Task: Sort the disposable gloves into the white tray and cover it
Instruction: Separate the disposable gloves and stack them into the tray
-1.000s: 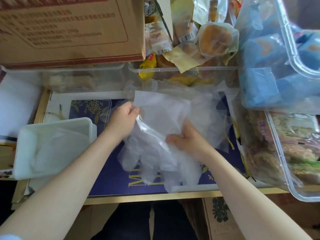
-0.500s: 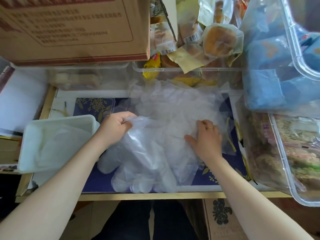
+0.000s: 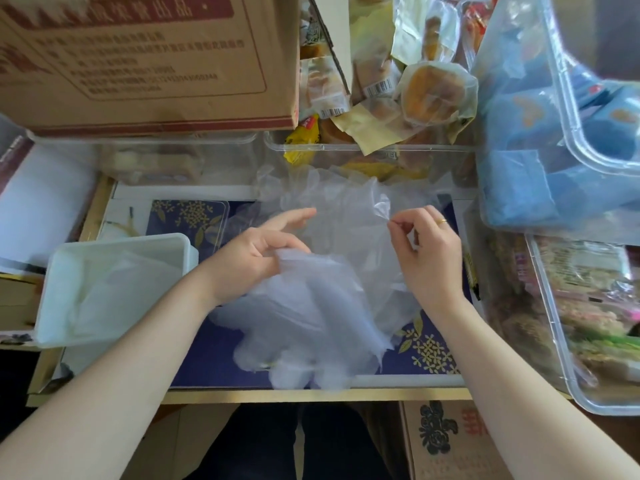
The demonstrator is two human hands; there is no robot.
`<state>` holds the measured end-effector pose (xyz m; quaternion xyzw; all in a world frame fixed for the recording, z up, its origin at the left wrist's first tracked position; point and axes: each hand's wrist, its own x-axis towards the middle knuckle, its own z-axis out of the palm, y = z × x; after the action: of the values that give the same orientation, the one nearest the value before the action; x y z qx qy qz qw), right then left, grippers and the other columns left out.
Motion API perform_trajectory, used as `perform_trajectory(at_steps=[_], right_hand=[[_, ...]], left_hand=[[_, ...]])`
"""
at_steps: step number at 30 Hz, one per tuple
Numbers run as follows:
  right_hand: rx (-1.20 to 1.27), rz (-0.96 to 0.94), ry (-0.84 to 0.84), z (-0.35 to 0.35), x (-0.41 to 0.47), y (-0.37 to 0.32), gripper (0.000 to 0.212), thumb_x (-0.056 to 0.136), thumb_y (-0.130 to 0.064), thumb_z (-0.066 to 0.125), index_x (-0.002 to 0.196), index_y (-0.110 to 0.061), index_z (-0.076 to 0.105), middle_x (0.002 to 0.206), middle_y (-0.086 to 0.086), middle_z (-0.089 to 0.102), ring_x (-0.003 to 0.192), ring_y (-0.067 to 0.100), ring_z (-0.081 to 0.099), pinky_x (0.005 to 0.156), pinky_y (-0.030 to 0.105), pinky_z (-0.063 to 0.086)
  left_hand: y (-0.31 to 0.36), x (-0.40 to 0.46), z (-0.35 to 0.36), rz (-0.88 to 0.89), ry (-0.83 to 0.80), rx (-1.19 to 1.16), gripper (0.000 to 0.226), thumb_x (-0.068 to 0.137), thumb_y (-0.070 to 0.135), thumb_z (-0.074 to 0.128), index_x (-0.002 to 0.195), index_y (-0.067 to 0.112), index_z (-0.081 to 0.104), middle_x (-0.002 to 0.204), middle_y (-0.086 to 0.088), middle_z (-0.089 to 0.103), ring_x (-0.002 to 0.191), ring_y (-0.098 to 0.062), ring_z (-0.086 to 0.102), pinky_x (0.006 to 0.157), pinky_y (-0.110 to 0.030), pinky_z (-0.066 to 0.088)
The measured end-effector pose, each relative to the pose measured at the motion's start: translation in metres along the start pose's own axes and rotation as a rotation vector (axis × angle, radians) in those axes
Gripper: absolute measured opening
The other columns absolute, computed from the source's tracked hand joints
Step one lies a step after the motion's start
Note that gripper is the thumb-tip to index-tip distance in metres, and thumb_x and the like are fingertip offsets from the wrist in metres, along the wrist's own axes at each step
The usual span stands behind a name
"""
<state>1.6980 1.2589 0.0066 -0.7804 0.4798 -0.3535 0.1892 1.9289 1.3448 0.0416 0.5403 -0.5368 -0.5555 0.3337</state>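
Left hand (image 3: 256,249) gripping a bunch of gloves (image 3: 311,323) at centre; right hand (image 3: 427,251) pinching a glove edge (image 3: 382,211) at two o'clock. White tray (image 3: 114,289) at nine o'clock, uncovered.

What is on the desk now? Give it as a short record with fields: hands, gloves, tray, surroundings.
left hand: holds a bunch of clear gloves, index finger extended
right hand: pinches a glove edge with thumb and forefinger
gloves: loose pile on the blue mat, fingers pointing toward the person
tray: white, left of the pile, uncovered, some clear plastic inside
surroundings: cardboard box behind; clear bins of packaged snacks at right
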Motion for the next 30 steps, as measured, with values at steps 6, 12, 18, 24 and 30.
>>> perform_trajectory(at_steps=[6,12,18,24,30], right_hand=[[0.056,-0.212,-0.168,-0.002,-0.006,-0.02,0.015,0.084,-0.016,0.055,0.087,-0.006,0.065,0.08,0.004,0.058,0.065,0.009,0.045,0.053,0.029,0.04],[0.342,0.093,-0.252,-0.007,-0.007,-0.015,0.048,0.085,-0.032,0.059,0.129,-0.02,0.045,0.13,-0.007,0.041,0.123,0.007,0.038,0.098,0.006,0.025],[0.74,0.663,-0.433,-0.019,0.007,-0.006,0.023,0.083,-0.023,0.066,0.102,-0.009,0.065,0.093,-0.001,0.068,0.087,0.004,0.062,0.085,0.025,0.048],[0.709,0.559,-0.196,-0.037,0.026,-0.012,0.014,0.092,-0.008,0.053,0.083,-0.016,0.06,0.07,0.0,0.057,0.06,0.005,0.054,0.06,0.014,0.046],[0.566,0.531,-0.15,-0.049,0.031,-0.018,0.026,0.097,-0.013,0.047,0.085,-0.025,0.067,0.073,-0.002,0.056,0.059,0.006,0.046,0.055,0.018,0.038]], left_hand=[[0.015,0.022,0.023,0.039,-0.003,0.15,0.01,0.079,0.037,0.066,0.082,0.032,0.074,0.142,0.005,0.043,0.131,0.0,0.036,0.105,-0.023,0.031],[0.005,0.017,0.023,0.257,0.12,0.307,0.036,0.083,0.04,0.055,0.089,0.009,0.073,0.092,0.002,0.068,0.09,-0.006,0.063,0.079,-0.019,0.048],[0.004,0.001,0.014,0.235,0.127,0.275,0.028,0.084,0.044,0.057,0.092,0.021,0.072,0.095,0.024,0.065,0.092,0.005,0.06,0.081,-0.007,0.04],[-0.01,-0.008,-0.002,0.028,0.387,0.301,0.016,0.089,0.009,0.06,0.092,0.022,0.069,0.105,-0.001,0.06,0.094,0.006,0.054,0.087,-0.009,0.038],[-0.02,-0.005,-0.018,-0.299,0.587,0.25,0.023,0.091,0.022,0.059,0.108,0.008,0.067,0.106,-0.005,0.064,0.101,-0.021,0.057,0.088,-0.032,0.041]])
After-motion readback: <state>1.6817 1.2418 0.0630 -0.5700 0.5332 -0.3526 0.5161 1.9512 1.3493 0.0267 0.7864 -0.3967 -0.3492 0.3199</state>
